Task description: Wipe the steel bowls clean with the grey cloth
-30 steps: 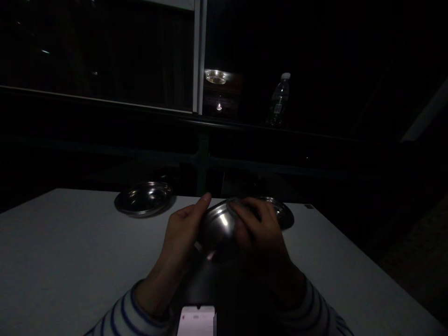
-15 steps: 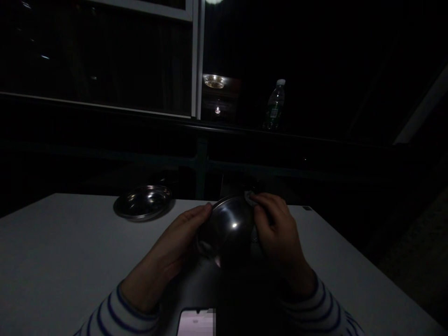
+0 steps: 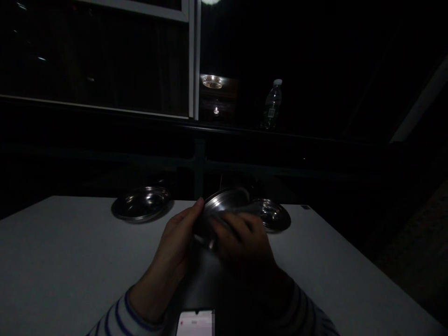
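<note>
In dim light my left hand (image 3: 177, 242) grips the left edge of a shiny steel plate (image 3: 226, 204) tilted above the white table (image 3: 70, 261). My right hand (image 3: 243, 238) lies across the plate's near face with fingers pressed on it; whether a cloth is under them I cannot make out. A second steel plate (image 3: 141, 204) rests on the table at the back left. A third steel plate (image 3: 273, 215) lies just behind and right of my hands.
A lit phone screen (image 3: 196, 323) shows at the bottom edge between my striped sleeves. A plastic water bottle (image 3: 272, 105) stands on a dark ledge behind the table. A window frame (image 3: 192, 60) and a reflected lamp (image 3: 212, 82) sit beyond. The table's right edge drops into darkness.
My right hand has slid from the plate's upper right rim down across its face. The held plate has tipped flatter, uncovering the plate behind it.
</note>
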`<state>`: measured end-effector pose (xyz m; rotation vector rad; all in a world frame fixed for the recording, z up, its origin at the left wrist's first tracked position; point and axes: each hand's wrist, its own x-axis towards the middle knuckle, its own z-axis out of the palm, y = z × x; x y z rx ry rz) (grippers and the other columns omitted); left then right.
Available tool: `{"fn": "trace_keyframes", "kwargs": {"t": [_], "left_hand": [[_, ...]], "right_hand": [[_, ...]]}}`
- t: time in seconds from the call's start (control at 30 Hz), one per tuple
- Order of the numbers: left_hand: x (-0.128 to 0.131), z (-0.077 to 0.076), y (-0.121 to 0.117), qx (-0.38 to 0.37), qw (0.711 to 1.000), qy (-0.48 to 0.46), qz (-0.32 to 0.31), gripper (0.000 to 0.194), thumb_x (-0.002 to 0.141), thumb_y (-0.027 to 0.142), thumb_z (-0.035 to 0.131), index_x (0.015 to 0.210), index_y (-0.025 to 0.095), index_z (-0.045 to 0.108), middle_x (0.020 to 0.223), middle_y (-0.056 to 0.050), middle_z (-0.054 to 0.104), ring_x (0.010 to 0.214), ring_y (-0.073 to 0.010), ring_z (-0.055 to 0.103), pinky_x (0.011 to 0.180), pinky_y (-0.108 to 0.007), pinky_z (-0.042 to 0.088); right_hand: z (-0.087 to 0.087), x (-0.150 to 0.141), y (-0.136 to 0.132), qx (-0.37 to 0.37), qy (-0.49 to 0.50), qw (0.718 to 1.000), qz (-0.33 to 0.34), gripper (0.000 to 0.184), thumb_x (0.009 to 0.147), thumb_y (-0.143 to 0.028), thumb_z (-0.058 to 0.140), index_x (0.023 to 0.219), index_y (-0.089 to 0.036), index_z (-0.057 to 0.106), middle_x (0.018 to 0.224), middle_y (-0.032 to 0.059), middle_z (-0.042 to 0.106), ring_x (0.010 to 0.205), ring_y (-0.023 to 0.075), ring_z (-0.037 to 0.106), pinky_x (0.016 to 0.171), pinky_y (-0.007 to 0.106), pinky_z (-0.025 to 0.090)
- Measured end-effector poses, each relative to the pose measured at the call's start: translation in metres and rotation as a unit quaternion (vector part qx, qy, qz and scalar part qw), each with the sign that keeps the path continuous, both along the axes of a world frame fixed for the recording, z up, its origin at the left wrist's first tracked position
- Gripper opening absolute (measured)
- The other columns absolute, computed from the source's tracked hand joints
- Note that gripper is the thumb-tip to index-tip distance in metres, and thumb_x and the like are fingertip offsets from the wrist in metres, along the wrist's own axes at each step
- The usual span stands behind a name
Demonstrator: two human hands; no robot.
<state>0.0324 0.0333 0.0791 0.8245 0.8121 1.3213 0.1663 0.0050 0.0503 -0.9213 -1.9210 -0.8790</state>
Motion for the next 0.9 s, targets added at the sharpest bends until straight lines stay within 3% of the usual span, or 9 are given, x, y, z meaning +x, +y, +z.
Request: {"fn": "trace_keyframes", "kwargs": {"t": [0.13, 0.33, 0.6, 0.8, 0.9], "left_hand": [[-0.001, 0.000, -0.002, 0.033, 0.999, -0.001, 0.027, 0.021, 0.067, 0.037, 0.071, 0.073, 0.017, 0.071, 0.068, -0.001, 0.069, 0.063, -0.0107, 0.061, 0.061, -0.020, 0.046], [0.003, 0.002, -0.008, 0.015, 0.999, 0.021, 0.041, 0.026, 0.066, 0.041, 0.071, 0.067, 0.015, 0.070, 0.065, -0.001, 0.069, 0.060, -0.0114, 0.059, 0.056, -0.021, 0.044], [0.001, -0.004, -0.005, 0.066, 0.995, 0.054, 0.056, 0.026, 0.065, 0.041, 0.071, 0.061, 0.015, 0.066, 0.055, 0.002, 0.061, 0.056, -0.0103, 0.053, 0.056, -0.021, 0.041], [0.006, -0.007, -0.009, 0.056, 0.994, 0.089, 0.038, 0.031, 0.069, 0.044, 0.067, 0.058, 0.015, 0.063, 0.055, 0.003, 0.058, 0.056, -0.0089, 0.050, 0.055, -0.020, 0.039], [0.009, -0.007, -0.009, 0.052, 0.994, 0.085, 0.036, 0.031, 0.070, 0.043, 0.066, 0.058, 0.015, 0.062, 0.055, 0.003, 0.058, 0.055, -0.0090, 0.049, 0.056, -0.020, 0.039]], "right_hand": [[-0.005, -0.006, -0.001, 0.020, -0.030, 0.999, 0.014, 0.028, 0.083, -0.017, 0.045, 0.106, -0.019, 0.062, 0.102, 0.0029, 0.063, 0.087, 0.0185, 0.049, 0.072, 0.035, 0.038], [0.012, 0.018, 0.002, 0.005, 0.141, 0.989, -0.045, 0.030, 0.085, -0.013, 0.041, 0.108, -0.017, 0.059, 0.104, 0.0098, 0.056, 0.096, 0.0221, 0.048, 0.081, 0.037, 0.043], [-0.006, -0.003, -0.005, 0.021, -0.011, 1.000, -0.008, 0.031, 0.082, -0.024, 0.049, 0.111, -0.021, 0.058, 0.106, 0.0042, 0.062, 0.090, 0.0209, 0.049, 0.074, 0.038, 0.039], [0.004, 0.010, 0.000, -0.002, 0.129, 0.990, -0.048, 0.027, 0.084, -0.016, 0.041, 0.102, -0.018, 0.061, 0.103, 0.0096, 0.059, 0.094, 0.0234, 0.049, 0.078, 0.039, 0.042], [0.000, 0.003, -0.002, 0.022, 0.110, 0.992, -0.049, 0.026, 0.084, -0.018, 0.042, 0.099, -0.019, 0.062, 0.099, 0.0074, 0.062, 0.090, 0.0231, 0.049, 0.076, 0.039, 0.040]]}}
